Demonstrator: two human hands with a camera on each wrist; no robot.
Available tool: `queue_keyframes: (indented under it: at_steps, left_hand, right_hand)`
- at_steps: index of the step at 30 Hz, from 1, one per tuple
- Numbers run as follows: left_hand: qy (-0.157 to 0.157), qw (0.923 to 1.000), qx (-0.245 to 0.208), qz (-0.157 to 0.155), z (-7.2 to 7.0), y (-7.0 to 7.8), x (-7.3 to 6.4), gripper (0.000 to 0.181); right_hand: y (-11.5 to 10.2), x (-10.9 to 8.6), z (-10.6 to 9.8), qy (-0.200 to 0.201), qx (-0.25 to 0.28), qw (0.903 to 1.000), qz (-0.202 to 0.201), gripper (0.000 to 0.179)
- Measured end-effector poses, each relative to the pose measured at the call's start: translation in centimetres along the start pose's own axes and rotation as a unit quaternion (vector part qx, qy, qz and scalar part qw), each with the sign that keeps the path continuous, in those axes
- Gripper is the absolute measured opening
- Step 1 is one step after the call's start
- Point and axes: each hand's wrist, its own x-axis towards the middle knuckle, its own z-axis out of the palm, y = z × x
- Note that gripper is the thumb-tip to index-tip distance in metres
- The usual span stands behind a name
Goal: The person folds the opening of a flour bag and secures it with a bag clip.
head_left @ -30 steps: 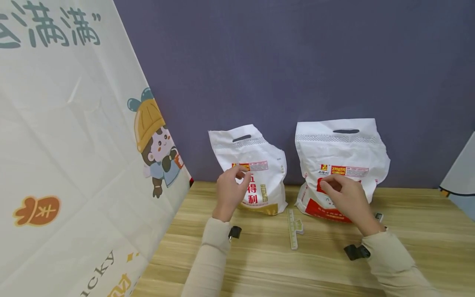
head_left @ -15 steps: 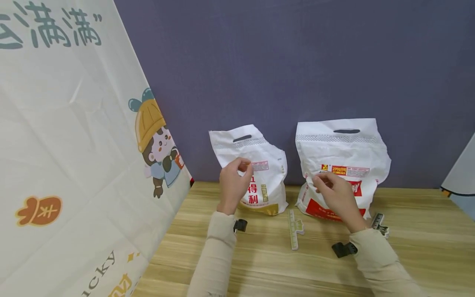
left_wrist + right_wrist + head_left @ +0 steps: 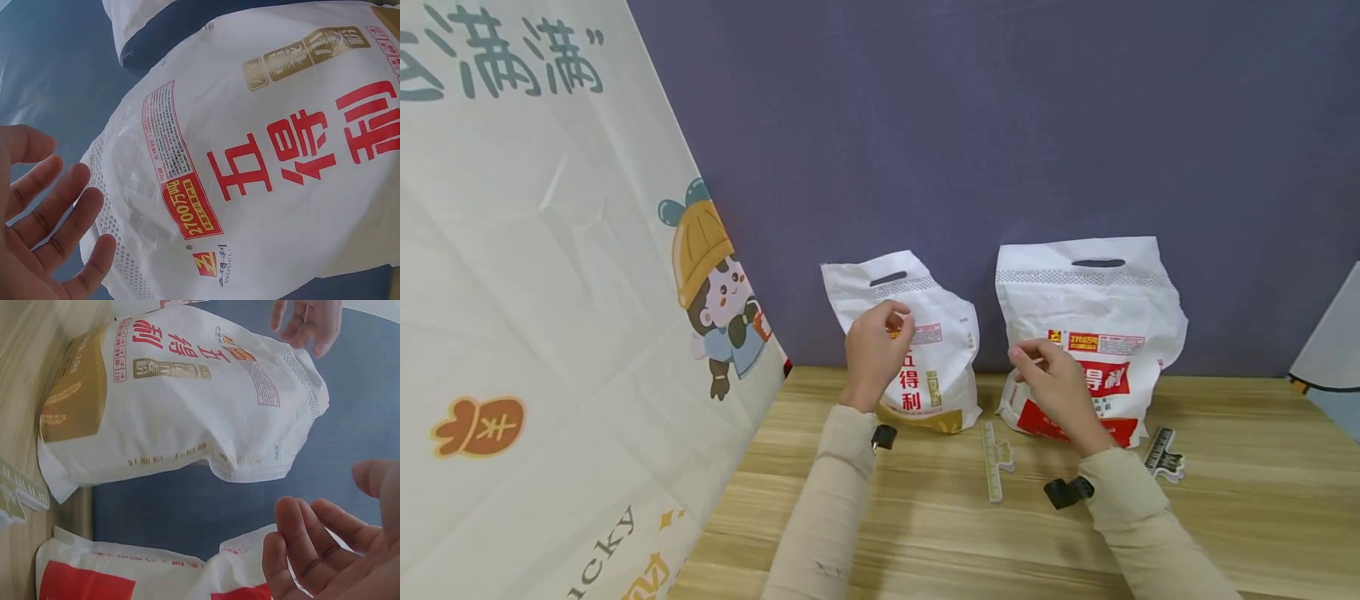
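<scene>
A white flour bag (image 3: pixel 951 350) with red characters and a gold base stands on the left of the table, its cut-out handle on top. In front of it, as the head view shows, is my left hand (image 3: pixel 872 358), holding nothing; its loosely bent fingers (image 3: pixel 84 215) are near the bag's perforated top band in the left wrist view. Right of it stands a wider white flour bag (image 3: pixel 1142 321) with red panels. Before this bag's left side my right hand (image 3: pixel 1058 392) hovers, fingers relaxed and nothing between them. In the right wrist view, the right hand (image 3: pixel 331 550) is apart from the left flour bag (image 3: pixel 181 431).
A pale green ruler-like clip (image 3: pixel 992 462) lies on the wooden table (image 3: pixel 955 533) between the bags. Near my right forearm lies a black-and-white clip (image 3: pixel 1163 457). A dark blue backdrop (image 3: pixel 925 125) rises behind the bags, and a printed white sheet (image 3: pixel 550 292) borders the left side.
My right hand has moved left across the right bag, uncovering more of its print and the black-and-white clip. My left hand has risen slightly. The bags have stayed in place.
</scene>
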Motion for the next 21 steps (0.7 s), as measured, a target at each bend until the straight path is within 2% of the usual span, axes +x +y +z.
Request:
queue_keyframes:
  at_steps: [13,21]
  left_hand:
    - [0.038,0.9973,0.032,0.054,0.2,0.5,2.3,0.012]
    - [0.033,0.9955,0.058,0.067,0.0,0.3,3.6,0.015]
  right_hand:
    - [-0.5,1.0,1.0,-0.038,0.023,0.9984,0.036,0.051]
    - [-0.3,1.8,1.2,-0.061,0.047,0.9954,0.057,0.055]
